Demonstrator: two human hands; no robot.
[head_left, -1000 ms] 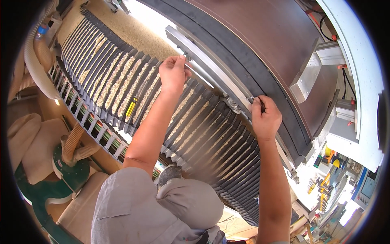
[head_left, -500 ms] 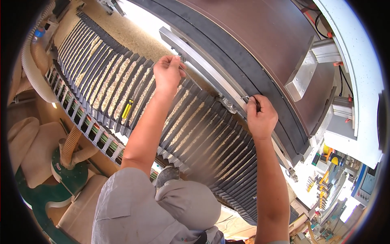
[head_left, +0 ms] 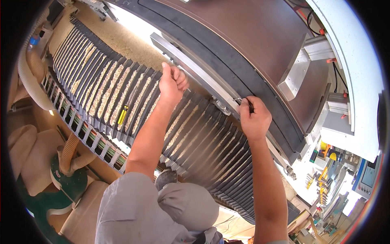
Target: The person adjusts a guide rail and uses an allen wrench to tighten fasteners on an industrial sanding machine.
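Observation:
My left hand hangs above the black ribbed bellows cover, its fingers curled in and its thumb pointing up. Whatever may be inside those fingers is hidden. My right hand is closed in a pinch at the silvery metal rail. A small, thin metal piece pokes out from its fingertips; its kind is too small to tell. Below the rail, between both hands, sits a metal bracket. A yellow-and-black handled screwdriver lies on the bellows, left of my left forearm.
Wood chips fill the bellows folds. Beyond the rail runs a black-edged brown panel with an aluminium block. A cable chain, a ribbed hose and a green machine stand at left. Hand tools hang at right.
My left hand has dropped slightly and turned, its thumb now lifted away from the fingers. The right hand stays pinched at the rail. The whole view has shifted a little.

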